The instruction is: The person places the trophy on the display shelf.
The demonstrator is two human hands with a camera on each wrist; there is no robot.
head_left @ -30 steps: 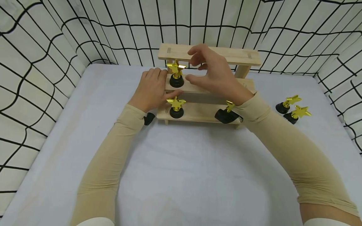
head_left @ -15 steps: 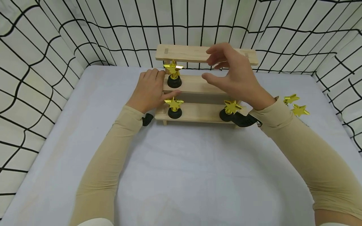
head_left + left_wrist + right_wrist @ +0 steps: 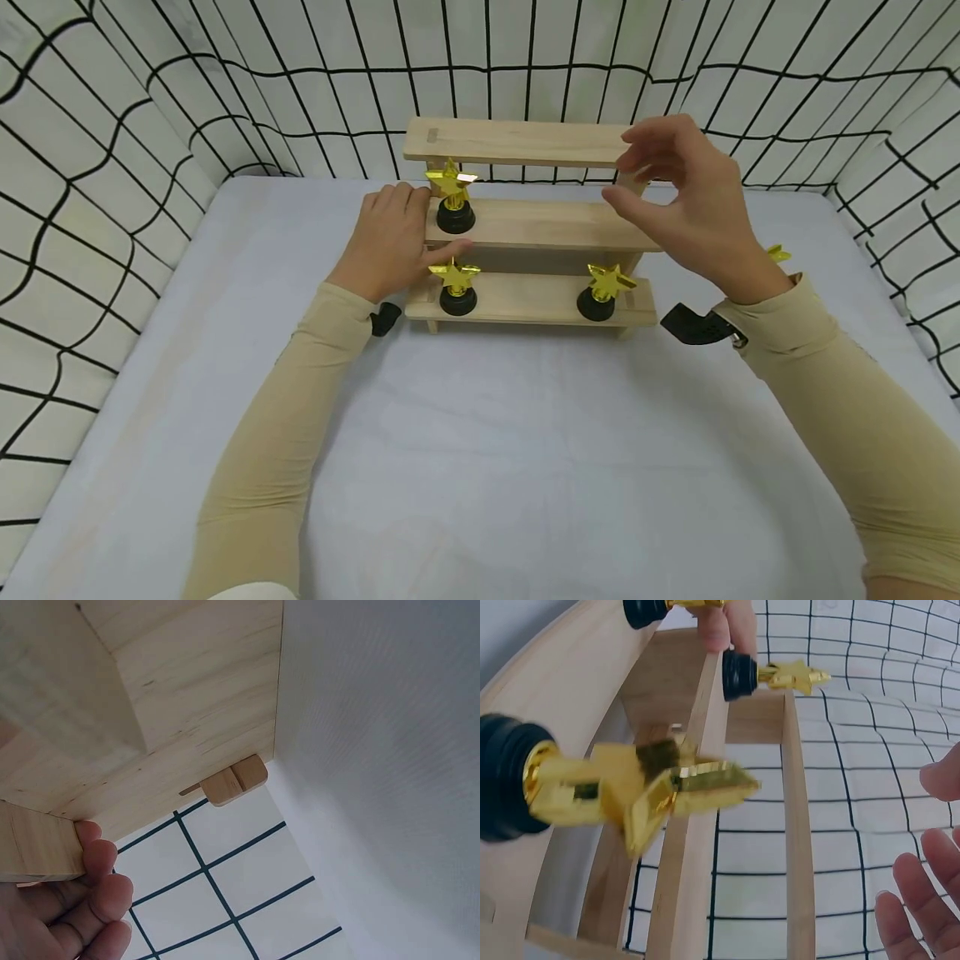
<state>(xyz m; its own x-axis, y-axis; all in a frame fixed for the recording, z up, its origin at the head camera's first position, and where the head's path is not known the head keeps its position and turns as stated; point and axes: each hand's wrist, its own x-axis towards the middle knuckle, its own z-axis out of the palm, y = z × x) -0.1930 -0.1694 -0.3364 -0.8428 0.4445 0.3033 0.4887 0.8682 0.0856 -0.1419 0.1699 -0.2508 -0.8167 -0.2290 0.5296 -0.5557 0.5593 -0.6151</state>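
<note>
A three-tier wooden shelf [image 3: 547,223] stands at the back of the table. My left hand [image 3: 392,239] grips its left side, thumb laid along the middle tier; in the left wrist view, the fingertips [image 3: 112,896] curl past a wooden edge. Beside that thumb are two gold star trophies on black bases, one on the middle tier [image 3: 454,200] and one on the bottom tier [image 3: 456,287]. Another star trophy [image 3: 602,293] stands at the bottom tier's right end. My right hand [image 3: 693,204] hovers by the upper right end, holding nothing, fingers loosely bent and apart from the thumb.
A gold star tip [image 3: 778,252] peeks out behind the right wrist, the rest hidden. Black wire mesh [image 3: 300,100] over white walls encloses the back and sides. A white cloth [image 3: 517,450] covers the table. Dark wrist-worn cameras sit under both wrists.
My right hand has moved right, from beside the middle-tier trophy to the shelf's right end, uncovering the bottom-right trophy and covering most of the trophies lying at right. The left hand keeps its hold.
</note>
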